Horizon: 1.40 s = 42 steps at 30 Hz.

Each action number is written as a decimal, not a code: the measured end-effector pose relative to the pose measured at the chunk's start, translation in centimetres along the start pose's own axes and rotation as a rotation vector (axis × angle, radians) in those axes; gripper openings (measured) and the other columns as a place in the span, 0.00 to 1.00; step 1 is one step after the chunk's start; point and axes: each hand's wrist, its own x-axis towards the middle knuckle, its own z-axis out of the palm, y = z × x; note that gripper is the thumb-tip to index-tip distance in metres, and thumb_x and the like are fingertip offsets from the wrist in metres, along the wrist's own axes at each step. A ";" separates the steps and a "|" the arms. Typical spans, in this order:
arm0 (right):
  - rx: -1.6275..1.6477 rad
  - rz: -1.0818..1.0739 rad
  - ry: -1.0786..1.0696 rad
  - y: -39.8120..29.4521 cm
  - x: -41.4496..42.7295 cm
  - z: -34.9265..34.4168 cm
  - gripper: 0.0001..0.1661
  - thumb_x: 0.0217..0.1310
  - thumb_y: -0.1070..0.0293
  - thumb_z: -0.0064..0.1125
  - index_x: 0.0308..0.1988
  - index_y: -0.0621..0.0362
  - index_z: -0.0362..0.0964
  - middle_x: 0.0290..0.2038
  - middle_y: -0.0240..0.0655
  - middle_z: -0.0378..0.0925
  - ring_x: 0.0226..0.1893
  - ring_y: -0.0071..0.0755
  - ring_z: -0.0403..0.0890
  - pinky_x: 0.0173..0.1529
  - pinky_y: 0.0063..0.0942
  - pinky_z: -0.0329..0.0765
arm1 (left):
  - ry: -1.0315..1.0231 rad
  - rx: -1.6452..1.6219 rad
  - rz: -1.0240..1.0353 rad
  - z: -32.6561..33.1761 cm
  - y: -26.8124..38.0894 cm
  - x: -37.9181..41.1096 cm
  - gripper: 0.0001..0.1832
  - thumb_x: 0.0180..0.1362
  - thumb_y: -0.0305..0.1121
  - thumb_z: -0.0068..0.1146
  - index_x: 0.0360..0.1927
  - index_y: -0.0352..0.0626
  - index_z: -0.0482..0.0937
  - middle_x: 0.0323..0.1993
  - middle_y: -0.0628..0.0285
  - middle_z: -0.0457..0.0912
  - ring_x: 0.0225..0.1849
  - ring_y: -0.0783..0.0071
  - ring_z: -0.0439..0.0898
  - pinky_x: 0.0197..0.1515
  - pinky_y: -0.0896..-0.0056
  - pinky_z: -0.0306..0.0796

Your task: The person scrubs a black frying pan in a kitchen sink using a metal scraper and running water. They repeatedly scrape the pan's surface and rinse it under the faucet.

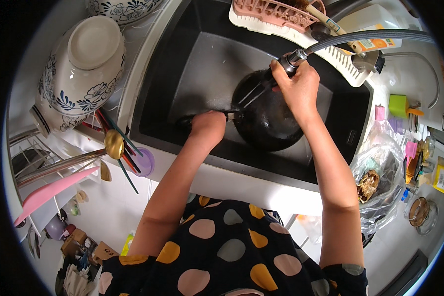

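In the black sink [192, 70] lies a dark, round wok [270, 125], its surface wet and shiny. I cannot tell whether its inside or its underside faces up. My left hand [209, 125] is closed around the wok's black handle [185, 121], which points left. In my right hand [299, 87] is a dark pull-out faucet spray head [289, 63], held above the wok's far edge. Streams of water [252, 95] run from it down onto the wok near the handle joint. A braided grey hose [362, 36] leads from the spray head to the right.
Inverted floral bowls [85, 77] stand on a rack at left, beside a gold-coloured ladle [114, 144] and chopsticks [127, 166]. A pink caddy [277, 16] and a wooden-handled brush [323, 18] line the far rim. A clear plastic bag [381, 185] hangs at right.
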 end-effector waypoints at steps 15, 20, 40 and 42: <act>-0.039 0.013 0.020 -0.3 -0.7 -0.7 0.15 0.48 0.67 0.63 0.22 0.66 0.66 0.12 0.38 0.71 0.14 0.27 0.74 0.24 0.25 0.71 | -0.085 -0.102 -0.013 -0.9 0.5 -0.2 0.09 0.47 0.20 0.48 0.31 0.35 0.80 0.36 0.47 0.80 0.42 0.50 0.78 0.44 0.56 0.73; -0.020 0.095 -0.030 -0.4 -2.3 -1.9 0.15 0.48 0.67 0.62 0.23 0.65 0.66 0.13 0.37 0.71 0.15 0.26 0.75 0.24 0.25 0.71 | -0.094 -0.108 -0.004 -0.8 0.6 -0.2 0.10 0.47 0.20 0.48 0.31 0.35 0.80 0.36 0.46 0.80 0.42 0.49 0.79 0.43 0.56 0.73; 0.004 0.118 -0.040 -0.3 -4.2 -2.9 0.16 0.46 0.66 0.64 0.24 0.66 0.67 0.13 0.39 0.69 0.14 0.23 0.71 0.23 0.24 0.70 | -0.108 -0.074 -0.030 -1.0 1.1 -0.4 0.09 0.47 0.19 0.50 0.29 0.36 0.81 0.35 0.47 0.80 0.40 0.51 0.79 0.42 0.58 0.74; -0.040 0.046 -0.021 0.3 -4.0 -2.6 0.16 0.46 0.66 0.64 0.23 0.67 0.67 0.13 0.39 0.69 0.14 0.24 0.71 0.23 0.24 0.70 | -0.124 -0.063 -0.020 -1.0 1.1 -0.4 0.08 0.46 0.19 0.50 0.29 0.37 0.81 0.35 0.47 0.80 0.40 0.51 0.79 0.42 0.58 0.74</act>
